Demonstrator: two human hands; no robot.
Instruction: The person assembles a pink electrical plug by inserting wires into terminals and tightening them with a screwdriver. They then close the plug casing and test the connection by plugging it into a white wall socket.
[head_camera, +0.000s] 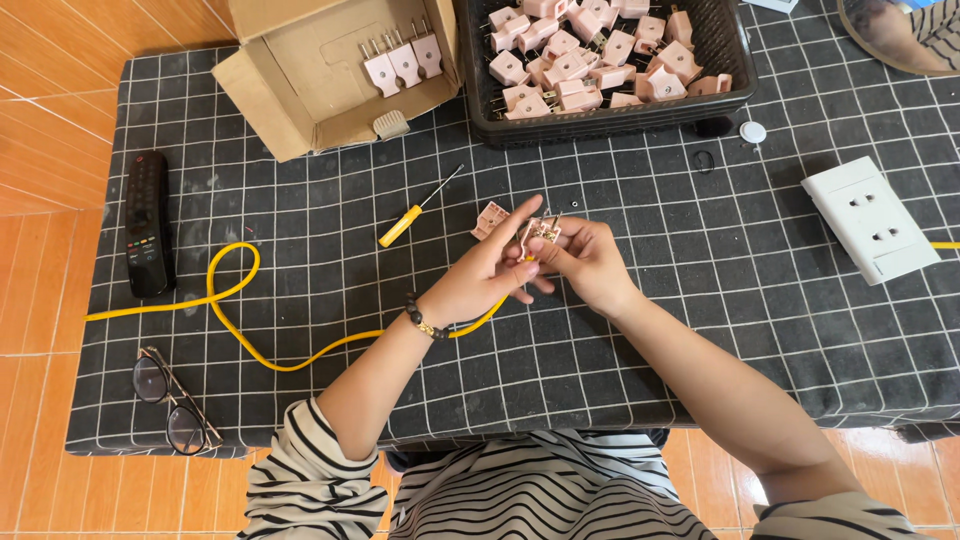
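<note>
My left hand and my right hand meet over the middle of the table. Together they hold a small pink plug part with metal prongs, fingers pinched around it. A yellow cable runs from under my left hand, loops to the left and reaches the table's left edge. A pink plug cover lies on the cloth just left of my fingertips. A yellow-handled screwdriver rests further left.
A black basket of several pink plugs and an open cardboard box with three plugs stand at the back. A white socket block lies right, a black remote and glasses left. A checked cloth covers the table.
</note>
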